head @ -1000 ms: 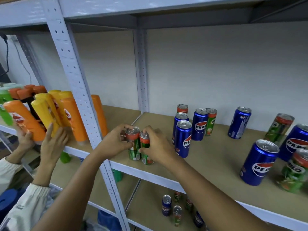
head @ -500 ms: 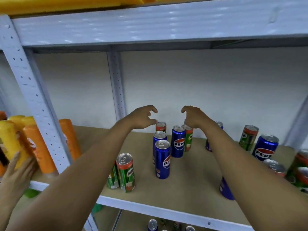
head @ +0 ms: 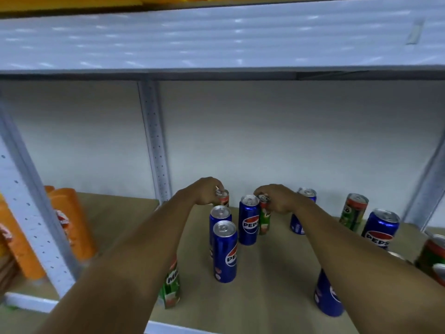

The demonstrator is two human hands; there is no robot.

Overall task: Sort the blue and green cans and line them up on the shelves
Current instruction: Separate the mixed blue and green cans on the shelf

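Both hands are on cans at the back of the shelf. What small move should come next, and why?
Probably lift both out. The left hand and right hand each grip the top of a green Milo can standing among blue Pepsi cans, while another Milo can stands at the front edge.

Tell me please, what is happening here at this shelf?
A person is sorting cans on a shelf. The left hand grips the top of a green can at the back, and the right hand grips another green can beside a blue can. More blue and green cans stand unsorted around them.
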